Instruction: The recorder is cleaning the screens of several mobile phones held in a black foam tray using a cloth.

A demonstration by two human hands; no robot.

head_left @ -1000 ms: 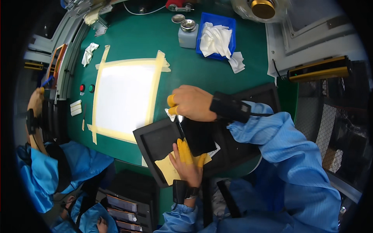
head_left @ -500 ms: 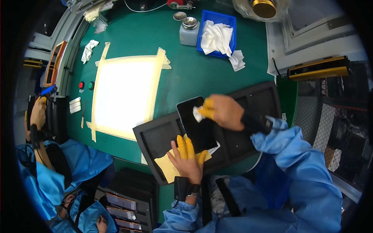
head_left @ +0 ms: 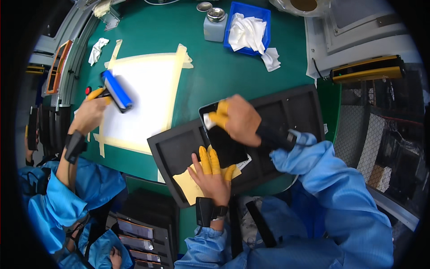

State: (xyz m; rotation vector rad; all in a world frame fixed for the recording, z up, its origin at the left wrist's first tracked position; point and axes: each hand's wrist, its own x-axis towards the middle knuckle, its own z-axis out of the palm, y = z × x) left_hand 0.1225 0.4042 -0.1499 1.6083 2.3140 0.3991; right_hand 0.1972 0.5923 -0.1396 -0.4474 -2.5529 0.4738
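A dark flat panel like a phone screen (head_left: 224, 142) lies aslant over a black foam tray (head_left: 286, 104). My right hand (head_left: 240, 119), with yellow finger covers, pinches a folded white wipe (head_left: 207, 121) against the panel's upper left part. My left hand (head_left: 212, 179) is spread at the panel's lower left edge, its covered fingertips touching there. Under that hand is a yellow paper sheet (head_left: 191, 190), partly hidden by it. A white label strip (head_left: 244, 162) shows beside the panel's lower corner.
To the left, a co-worker's hand (head_left: 90, 114) holds a blue roller (head_left: 117, 91) over a white taped sheet (head_left: 148, 85). At the back stand a blue bin (head_left: 267, 31) of white wipes and a pump bottle (head_left: 215, 29). Loose wipes (head_left: 271, 59) lie about.
My right hand has moved the wipe up and left across the panel. My left hand stays in place. The co-worker's hand has brought the blue roller over the white sheet.
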